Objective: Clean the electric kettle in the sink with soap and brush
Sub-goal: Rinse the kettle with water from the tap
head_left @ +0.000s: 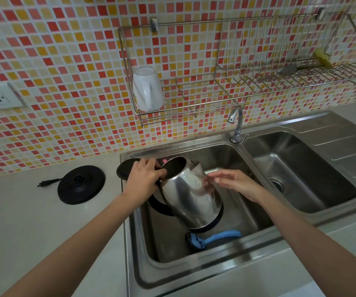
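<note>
A steel electric kettle (pixel 191 198) hangs tilted over the left sink basin (pixel 235 159), its black lid (pixel 126 169) swung open to the left. My left hand (pixel 143 179) grips the kettle at the top of its black handle, beside the rim. My right hand (pixel 235 182) is open, with its fingertips touching the kettle's side just below the spout. A blue-handled brush (pixel 212 237) with a dark head lies on the basin floor under the kettle. No soap is visible.
The kettle's black base (pixel 81 185) with its plug lies on the counter at left. A faucet (pixel 237 125) stands behind the basins, a second basin (pixel 301 168) at right. A wall rack (pixel 215 86) holds a white jug (pixel 147 88) and a yellow sponge (pixel 323 57).
</note>
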